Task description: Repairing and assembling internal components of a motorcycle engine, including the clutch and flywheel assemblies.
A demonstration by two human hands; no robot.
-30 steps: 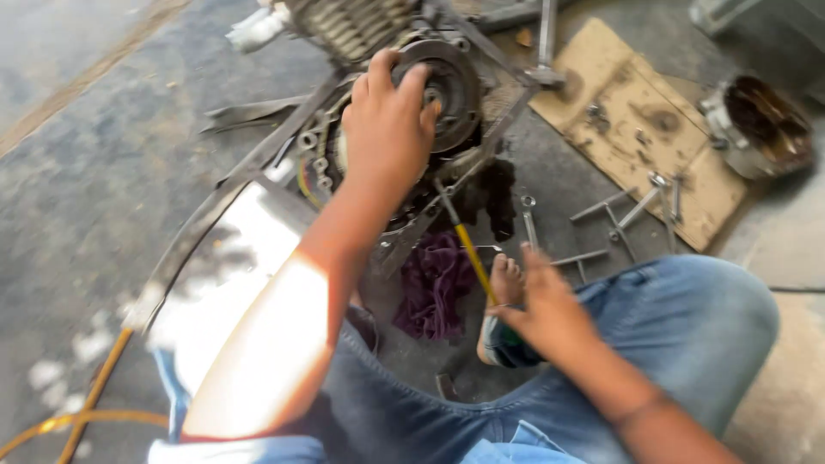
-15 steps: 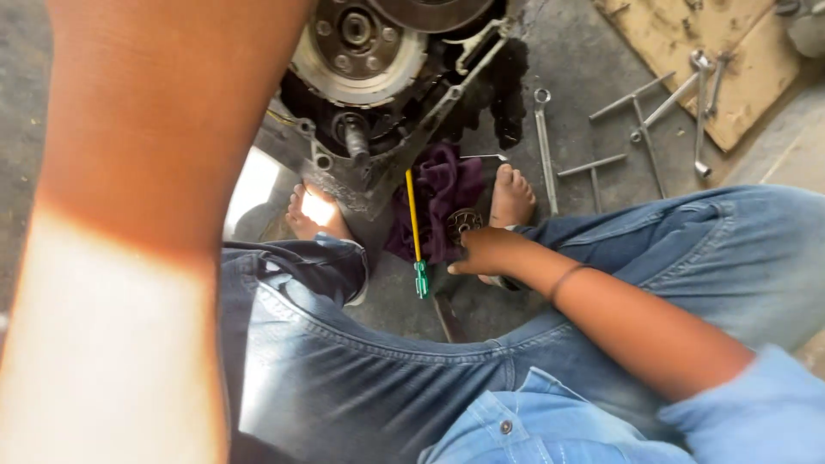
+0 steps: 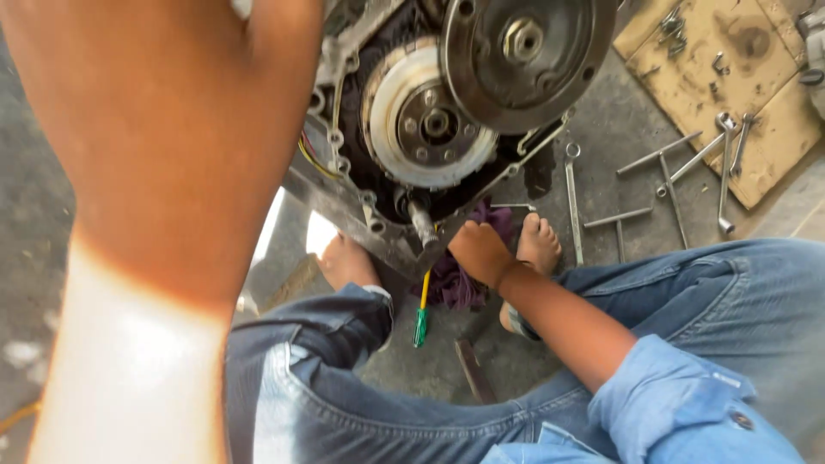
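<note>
Engine (image 3: 412, 163) on concrete floor, side cover off, round clutch (image 3: 430, 125) exposed. Right hand (image 3: 479, 251) curls on the purple rag (image 3: 455, 283) below the casing; what it grips cannot be told. Left hand (image 3: 172, 129) fills the near view, its grasp hidden. Screwdriver (image 3: 421, 314), yellow shaft and green handle, lies between the feet. Spanners (image 3: 670, 180) rest beside tan cardboard (image 3: 730, 77), upper right.
</note>
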